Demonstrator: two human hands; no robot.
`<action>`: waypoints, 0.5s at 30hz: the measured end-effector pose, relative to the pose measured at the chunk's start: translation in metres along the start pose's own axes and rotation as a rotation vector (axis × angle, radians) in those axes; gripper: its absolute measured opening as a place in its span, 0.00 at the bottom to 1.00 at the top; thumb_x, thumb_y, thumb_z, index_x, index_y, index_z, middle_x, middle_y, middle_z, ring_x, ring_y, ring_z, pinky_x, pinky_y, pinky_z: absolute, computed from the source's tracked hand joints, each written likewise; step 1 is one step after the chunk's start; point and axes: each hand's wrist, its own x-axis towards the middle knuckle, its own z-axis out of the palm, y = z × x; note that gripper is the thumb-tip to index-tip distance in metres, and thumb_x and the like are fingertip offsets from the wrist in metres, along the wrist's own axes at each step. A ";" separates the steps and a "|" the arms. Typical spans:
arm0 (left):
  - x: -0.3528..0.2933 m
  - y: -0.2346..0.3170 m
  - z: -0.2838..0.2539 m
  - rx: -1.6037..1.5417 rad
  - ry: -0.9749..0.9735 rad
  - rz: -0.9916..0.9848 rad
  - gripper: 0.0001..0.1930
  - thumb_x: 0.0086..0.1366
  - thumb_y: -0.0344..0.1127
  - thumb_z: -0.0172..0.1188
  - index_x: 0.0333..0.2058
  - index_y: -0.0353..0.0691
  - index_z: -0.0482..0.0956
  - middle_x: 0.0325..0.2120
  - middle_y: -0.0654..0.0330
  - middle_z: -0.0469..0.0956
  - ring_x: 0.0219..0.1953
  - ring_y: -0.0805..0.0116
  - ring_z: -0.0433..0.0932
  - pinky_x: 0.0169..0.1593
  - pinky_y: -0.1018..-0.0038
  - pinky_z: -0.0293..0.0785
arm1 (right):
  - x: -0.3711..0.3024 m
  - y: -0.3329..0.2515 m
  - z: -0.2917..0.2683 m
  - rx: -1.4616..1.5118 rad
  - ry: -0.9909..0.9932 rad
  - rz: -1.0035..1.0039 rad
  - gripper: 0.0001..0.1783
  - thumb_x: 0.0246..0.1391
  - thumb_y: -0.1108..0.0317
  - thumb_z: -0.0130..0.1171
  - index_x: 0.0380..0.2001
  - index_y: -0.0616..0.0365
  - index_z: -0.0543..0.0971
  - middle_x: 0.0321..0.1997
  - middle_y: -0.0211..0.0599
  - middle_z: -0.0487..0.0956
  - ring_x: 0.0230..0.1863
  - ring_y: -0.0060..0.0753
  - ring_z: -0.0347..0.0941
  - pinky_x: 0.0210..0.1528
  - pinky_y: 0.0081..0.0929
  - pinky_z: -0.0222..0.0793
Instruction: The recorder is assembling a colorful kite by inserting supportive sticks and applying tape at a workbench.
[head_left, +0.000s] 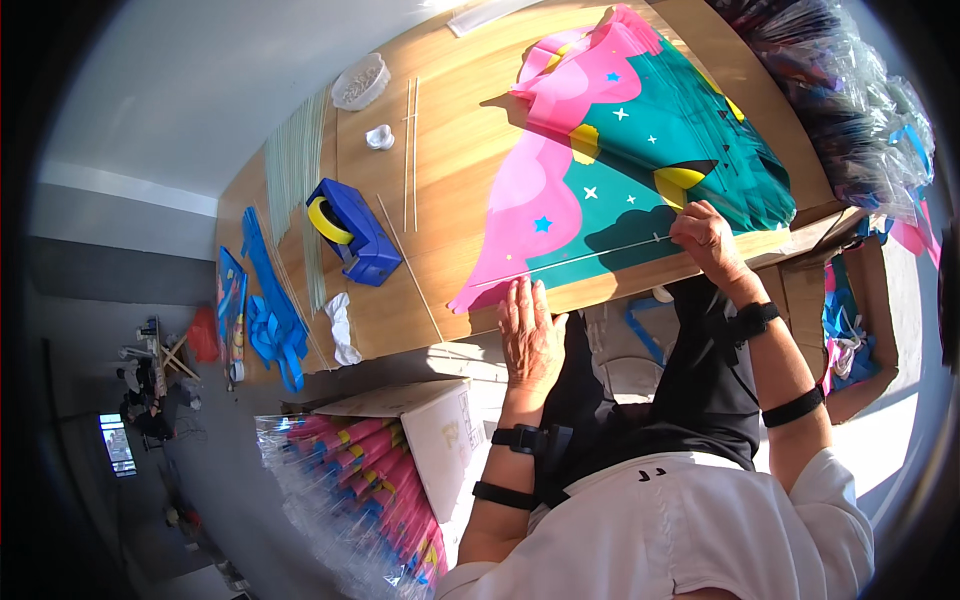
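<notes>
A pink and green printed sheet (600,215), thin like kite fabric, lies on the wooden table with its far part bunched in folds. Along its near edge runs a thin white rod (590,257), with a small white fitting (657,237) close to its right end. My left hand (530,340) rests with fingers stretched flat on the sheet's near edge, touching the rod's left part. My right hand (705,240) is closed in a pinch at the rod's right end; its fingertips partly hide what they grip.
Left on the table (455,130) stand a blue tape dispenser (365,245), a bowl of small white pieces (361,82), loose rods (410,150) and blue ribbons (272,320). Plastic-wrapped bundles lie at the far right (850,110) and below left (360,480), beside a white carton (440,440).
</notes>
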 end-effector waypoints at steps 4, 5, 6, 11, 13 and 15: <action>0.001 0.007 -0.007 -0.024 0.080 -0.005 0.33 0.56 0.38 0.61 0.58 0.33 0.59 0.58 0.45 0.57 0.61 0.45 0.53 0.62 0.52 0.51 | -0.002 0.003 0.000 0.085 0.007 -0.001 0.08 0.34 0.81 0.61 0.23 0.59 0.76 0.30 0.37 0.73 0.37 0.42 0.70 0.39 0.32 0.68; 0.003 0.005 -0.007 -0.023 0.073 -0.017 0.33 0.56 0.38 0.61 0.58 0.33 0.59 0.58 0.46 0.57 0.61 0.45 0.53 0.62 0.52 0.51 | -0.002 0.004 0.001 0.096 0.008 0.001 0.08 0.34 0.81 0.61 0.23 0.59 0.76 0.30 0.37 0.73 0.38 0.42 0.70 0.39 0.32 0.68; 0.005 0.005 -0.007 -0.024 0.066 -0.028 0.33 0.56 0.39 0.61 0.57 0.33 0.59 0.57 0.46 0.57 0.61 0.45 0.53 0.62 0.52 0.51 | -0.001 0.004 0.001 0.104 0.010 0.003 0.08 0.34 0.81 0.61 0.23 0.58 0.76 0.30 0.37 0.73 0.38 0.42 0.70 0.39 0.32 0.68; 0.003 0.004 -0.001 -0.003 0.004 -0.096 0.32 0.57 0.40 0.60 0.57 0.32 0.59 0.57 0.47 0.57 0.60 0.45 0.55 0.62 0.52 0.52 | 0.000 0.000 -0.001 0.068 0.005 -0.004 0.08 0.34 0.81 0.61 0.23 0.58 0.76 0.30 0.37 0.73 0.38 0.42 0.70 0.39 0.33 0.68; 0.001 0.002 0.000 -0.005 0.011 -0.086 0.32 0.57 0.40 0.60 0.57 0.32 0.60 0.57 0.47 0.57 0.60 0.45 0.55 0.62 0.52 0.52 | 0.000 0.000 -0.001 0.054 0.000 -0.008 0.08 0.35 0.81 0.61 0.22 0.59 0.76 0.30 0.37 0.73 0.38 0.42 0.70 0.39 0.33 0.69; 0.001 0.001 0.001 -0.010 0.014 -0.084 0.32 0.57 0.39 0.59 0.57 0.32 0.60 0.57 0.48 0.57 0.60 0.46 0.56 0.62 0.52 0.52 | 0.001 0.000 -0.001 0.031 -0.006 -0.013 0.08 0.35 0.81 0.61 0.22 0.59 0.76 0.30 0.37 0.73 0.37 0.42 0.70 0.39 0.33 0.69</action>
